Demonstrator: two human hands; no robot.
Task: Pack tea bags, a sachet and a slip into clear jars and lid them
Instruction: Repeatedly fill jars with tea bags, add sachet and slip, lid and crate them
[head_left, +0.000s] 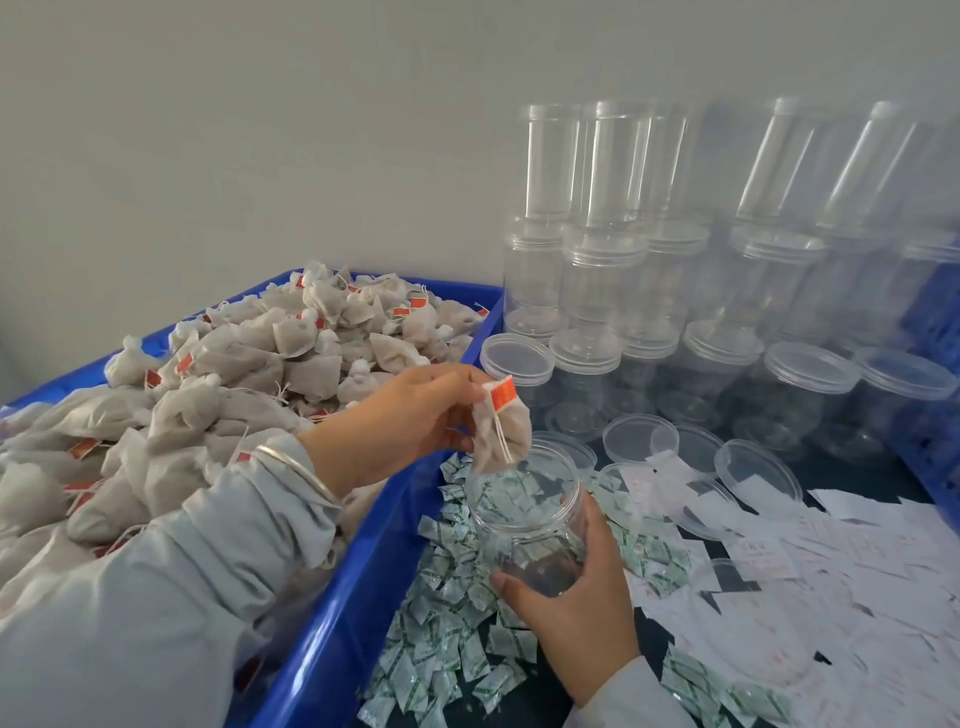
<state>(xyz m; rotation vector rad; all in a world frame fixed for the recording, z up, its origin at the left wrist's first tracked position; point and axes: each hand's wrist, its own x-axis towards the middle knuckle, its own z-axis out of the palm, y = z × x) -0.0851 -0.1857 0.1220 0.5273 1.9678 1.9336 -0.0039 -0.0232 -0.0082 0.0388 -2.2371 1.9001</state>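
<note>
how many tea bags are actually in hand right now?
1. The left hand pinches a single tea bag above the open jar held by the right hand; the rest lie heaped in the blue crate.

Blue plastic crate (363, 571) at left, silver bangle (298, 467) on grey sleeve (156, 597), plain pale wall (260, 130) behind

sleeves (171, 582): pale grey, rumpled | left wrist: silver bangle (306, 475)
</note>
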